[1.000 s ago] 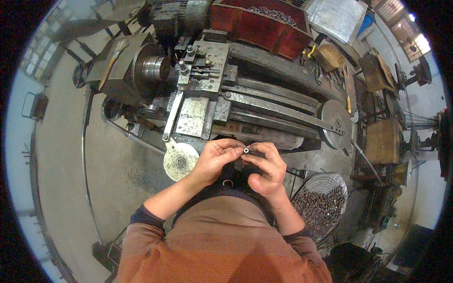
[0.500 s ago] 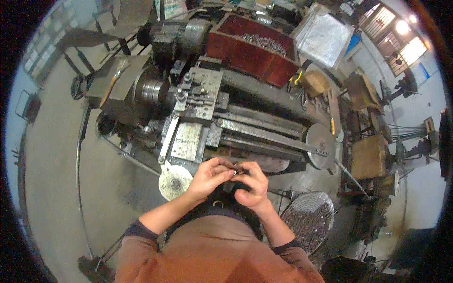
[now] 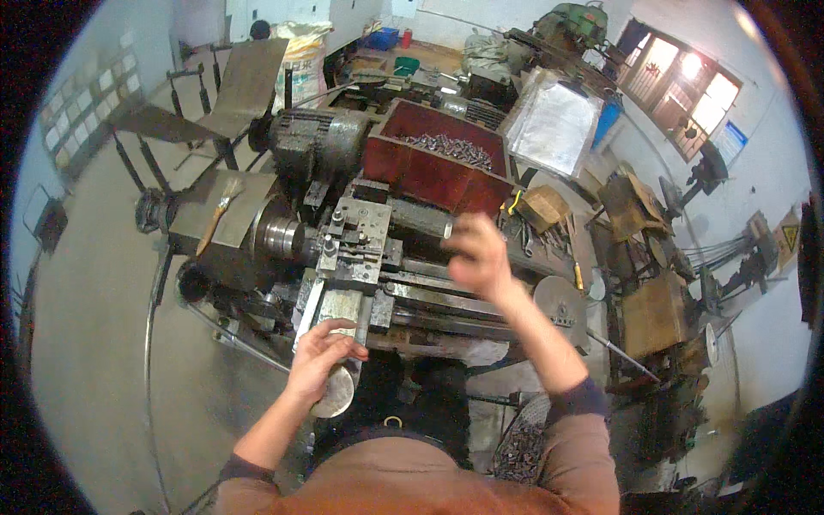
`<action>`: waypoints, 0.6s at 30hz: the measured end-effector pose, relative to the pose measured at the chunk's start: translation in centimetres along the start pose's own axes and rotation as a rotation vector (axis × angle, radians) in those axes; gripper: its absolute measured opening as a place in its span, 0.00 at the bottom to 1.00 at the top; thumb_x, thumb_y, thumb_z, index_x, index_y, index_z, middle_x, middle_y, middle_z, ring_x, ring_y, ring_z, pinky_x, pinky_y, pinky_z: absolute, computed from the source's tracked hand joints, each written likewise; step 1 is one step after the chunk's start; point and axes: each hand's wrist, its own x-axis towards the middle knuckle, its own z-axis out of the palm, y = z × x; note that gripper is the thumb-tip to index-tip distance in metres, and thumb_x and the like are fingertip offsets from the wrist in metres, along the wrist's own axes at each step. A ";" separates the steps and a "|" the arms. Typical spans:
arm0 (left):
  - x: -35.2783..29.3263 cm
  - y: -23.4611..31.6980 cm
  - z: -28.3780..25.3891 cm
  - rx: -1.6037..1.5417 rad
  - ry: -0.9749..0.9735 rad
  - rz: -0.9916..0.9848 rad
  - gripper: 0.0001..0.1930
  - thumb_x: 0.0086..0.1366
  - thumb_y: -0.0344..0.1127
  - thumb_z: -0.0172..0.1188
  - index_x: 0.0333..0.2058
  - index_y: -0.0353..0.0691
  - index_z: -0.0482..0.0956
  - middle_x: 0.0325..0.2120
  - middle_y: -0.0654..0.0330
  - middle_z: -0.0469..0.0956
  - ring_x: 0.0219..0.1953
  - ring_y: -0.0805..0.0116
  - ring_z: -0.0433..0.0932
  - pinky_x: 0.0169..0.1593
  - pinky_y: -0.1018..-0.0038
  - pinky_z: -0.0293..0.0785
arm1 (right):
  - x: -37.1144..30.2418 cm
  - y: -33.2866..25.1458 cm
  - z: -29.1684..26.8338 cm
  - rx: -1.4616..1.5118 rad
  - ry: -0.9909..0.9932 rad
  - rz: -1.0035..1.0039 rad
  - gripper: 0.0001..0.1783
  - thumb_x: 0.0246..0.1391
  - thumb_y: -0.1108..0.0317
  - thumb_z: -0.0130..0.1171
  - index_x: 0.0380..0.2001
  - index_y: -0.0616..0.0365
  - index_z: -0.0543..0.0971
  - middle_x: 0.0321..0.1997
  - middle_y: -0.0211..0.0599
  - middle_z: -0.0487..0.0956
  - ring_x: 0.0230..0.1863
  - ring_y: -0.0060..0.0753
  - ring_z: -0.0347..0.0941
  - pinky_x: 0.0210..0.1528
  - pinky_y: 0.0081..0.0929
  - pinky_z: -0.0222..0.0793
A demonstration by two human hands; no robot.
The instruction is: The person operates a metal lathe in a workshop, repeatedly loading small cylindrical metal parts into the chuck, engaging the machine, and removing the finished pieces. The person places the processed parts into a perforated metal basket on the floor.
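I stand at a metal lathe (image 3: 360, 249) with its chuck (image 3: 279, 233) on the left. My left hand (image 3: 322, 356) is low in front of the carriage, fingers curled near the round handwheel (image 3: 336, 393); whether it holds anything small is unclear. My right hand (image 3: 479, 253) is raised over the lathe bed, blurred by motion, reaching toward the red bin (image 3: 429, 176) filled with small metal parts (image 3: 451, 148). What it holds cannot be made out.
A brush (image 3: 219, 210) lies on the headstock cover. A basket of metal parts (image 3: 519, 446) stands by my right side. Wooden blocks (image 3: 652, 313) and tools clutter the bench at right. A flat board on a stand (image 3: 245, 81) is at the far left.
My hands were together at chest height on a small metal piece; now they have parted. The right hand has swung up toward the red bin and the left has dropped by the handwheel.
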 end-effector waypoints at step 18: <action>1.9 -5.5 -19.9 1.348 0.522 0.345 0.15 0.61 0.34 0.55 0.43 0.29 0.73 0.36 0.52 0.77 0.37 0.63 0.75 0.43 0.71 0.70 | -26.8 -13.5 -3.6 0.105 0.096 1.159 0.25 0.32 0.62 0.60 0.39 0.59 0.77 0.48 0.50 0.73 0.47 0.49 0.72 0.48 0.34 0.68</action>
